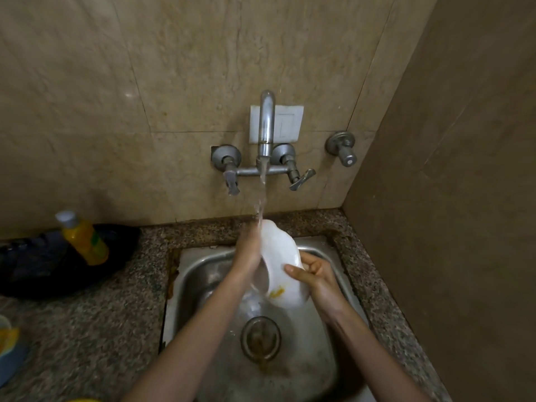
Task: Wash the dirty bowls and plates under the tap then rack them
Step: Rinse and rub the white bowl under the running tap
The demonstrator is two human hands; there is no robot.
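fig. white bowl [282,265] held tilted on edge over the sink [197,274], its upper rim in the stream from the running tap [266,126]. we note the right hand [316,275] pinching the bowl's right edge, thumb laid above a yellow stain [277,292]. the left hand [248,250], motion-blurred, presses flat against the bowl's left face. yellow bottle [84,239] on the counter [101,314], left.

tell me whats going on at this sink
A person is washing a white dish under the running tap, over the steel sink. The right hand grips its right edge. The left hand, blurred, presses against its left side. A yellow stain shows near the bottom edge, so it is not clean yet.
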